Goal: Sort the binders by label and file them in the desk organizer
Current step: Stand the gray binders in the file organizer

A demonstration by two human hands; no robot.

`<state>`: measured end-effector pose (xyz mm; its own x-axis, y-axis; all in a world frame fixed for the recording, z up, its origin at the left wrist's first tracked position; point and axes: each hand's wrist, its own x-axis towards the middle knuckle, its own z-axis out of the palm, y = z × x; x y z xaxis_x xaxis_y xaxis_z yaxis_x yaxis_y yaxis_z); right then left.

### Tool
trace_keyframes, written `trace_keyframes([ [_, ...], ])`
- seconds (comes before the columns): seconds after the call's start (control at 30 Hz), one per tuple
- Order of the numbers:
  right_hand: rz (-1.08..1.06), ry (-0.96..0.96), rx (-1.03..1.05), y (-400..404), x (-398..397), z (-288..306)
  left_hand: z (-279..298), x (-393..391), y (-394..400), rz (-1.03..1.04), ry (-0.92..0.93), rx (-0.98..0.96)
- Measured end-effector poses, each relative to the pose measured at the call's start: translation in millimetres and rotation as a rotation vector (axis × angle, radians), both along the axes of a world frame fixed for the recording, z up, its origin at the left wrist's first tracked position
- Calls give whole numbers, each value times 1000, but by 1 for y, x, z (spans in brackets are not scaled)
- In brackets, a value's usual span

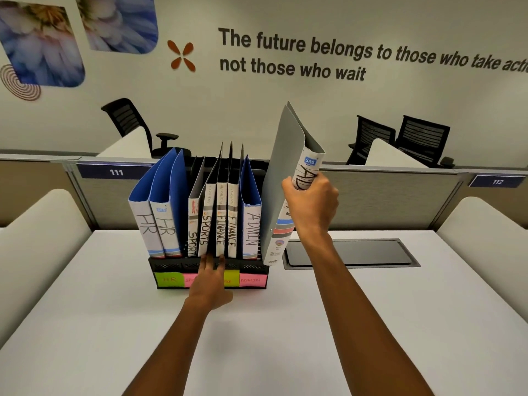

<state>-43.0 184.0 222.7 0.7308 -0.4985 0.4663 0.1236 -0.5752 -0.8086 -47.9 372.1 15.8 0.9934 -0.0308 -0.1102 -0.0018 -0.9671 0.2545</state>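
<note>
A black desk organizer [168, 265] stands on the white desk, with sticky labels HR, a part-hidden pink one, a part-hidden yellow one and ADMIN on its front. Upright in it are two blue HR binders [161, 224], two SPORTS binders [200, 235], two FINANCE binders [227, 232] and a blue ADMIN binder [251, 224]. My right hand [310, 202] grips the spine of a grey binder [285, 172], tilted just right of the organizer, above the desk. My left hand [210, 281] rests flat against the organizer's front, fingertips at the binders' bases.
A grey cable hatch [371, 252] is set into the desk [285, 324] to the right of the organizer. Low partitions numbered 111 [116, 172] and 112 [497, 182] run behind. White curved dividers flank the desk. Office chairs stand beyond.
</note>
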Motion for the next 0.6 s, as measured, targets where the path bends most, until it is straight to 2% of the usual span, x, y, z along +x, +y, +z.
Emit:
trace_keyframes([
  [0.4, 63, 48, -38, 16, 16, -11, -1, -3, -1, 2, -5, -1],
  [0.6, 145, 47, -160, 43, 22, -20, -3, 0, 2, -12, -26, -10],
])
